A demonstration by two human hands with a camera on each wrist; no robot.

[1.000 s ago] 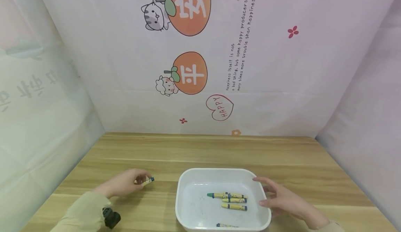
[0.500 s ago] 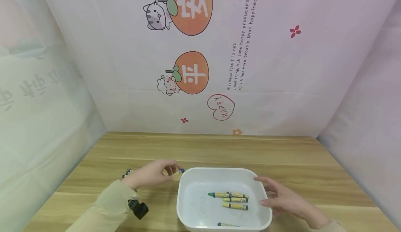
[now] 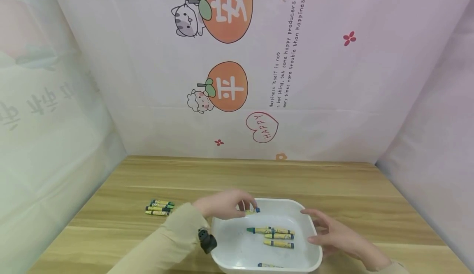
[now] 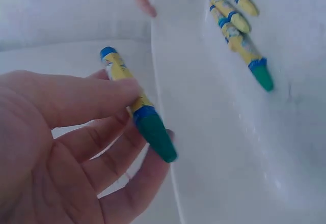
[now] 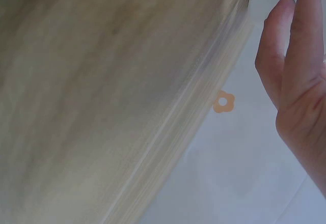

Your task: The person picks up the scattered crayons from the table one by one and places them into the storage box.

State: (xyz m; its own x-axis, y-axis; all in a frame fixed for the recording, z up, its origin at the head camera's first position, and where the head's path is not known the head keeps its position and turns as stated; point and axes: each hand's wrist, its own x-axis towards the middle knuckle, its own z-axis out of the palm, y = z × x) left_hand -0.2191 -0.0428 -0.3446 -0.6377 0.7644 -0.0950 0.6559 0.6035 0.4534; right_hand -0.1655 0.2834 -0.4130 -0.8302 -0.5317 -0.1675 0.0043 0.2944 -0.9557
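My left hand (image 3: 225,205) is over the far left part of a white plastic box (image 3: 233,245). It pinches a green crayon (image 4: 154,132) with a yellow wrapper and blue bands between thumb and fingers, green tip pointing down in the left wrist view. At the box's right side, my right hand (image 3: 337,236) holds the wall, thumb and index finger over the rim and the other fingers outside. Several yellow-wrapped crayons (image 3: 278,244) lie on the box floor, one showing a green tip (image 4: 262,76). Another crayon (image 3: 269,265) lies near the front wall, partly hidden by the rim.
Left of the box, a small group of crayons (image 3: 159,208) lies on the wooden table (image 3: 185,179). Printed white cloth (image 3: 314,80) encloses the back and sides. A black wrist device (image 3: 207,241) sits by my left sleeve.
My left hand has carried the crayon rightward from the left of the table to over the box, uncovering the crayons on the table. My right hand has stayed at the box's rim.
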